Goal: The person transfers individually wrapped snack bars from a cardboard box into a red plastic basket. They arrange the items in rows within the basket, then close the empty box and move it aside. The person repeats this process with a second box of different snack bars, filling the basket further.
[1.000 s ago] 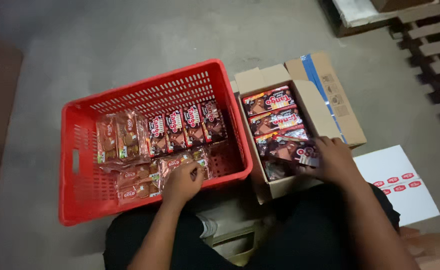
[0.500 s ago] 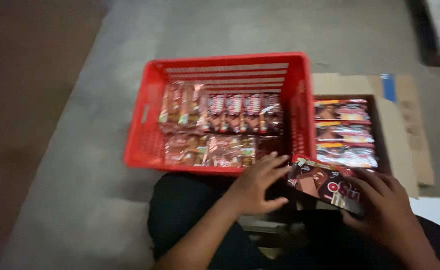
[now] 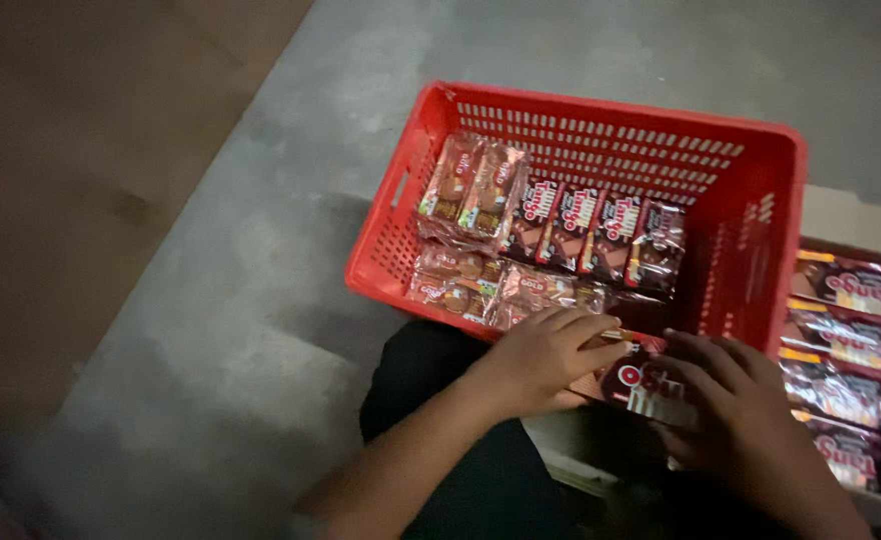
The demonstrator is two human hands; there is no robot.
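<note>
Both hands are on one dark red snack packet [image 3: 645,388], held at the near rim of the red plastic crate [image 3: 760,235]. The left hand [image 3: 545,358] curls over its left end, fingers pressed down; the right hand [image 3: 735,415] spreads across the other end, likely steadying it level over the rim. Inside the crate, pinkish wafer packs [image 3: 472,185] stand left and dark red ones [image 3: 600,232] right. More glossy packets fill the cardboard box [image 3: 845,335] beside it.
</note>
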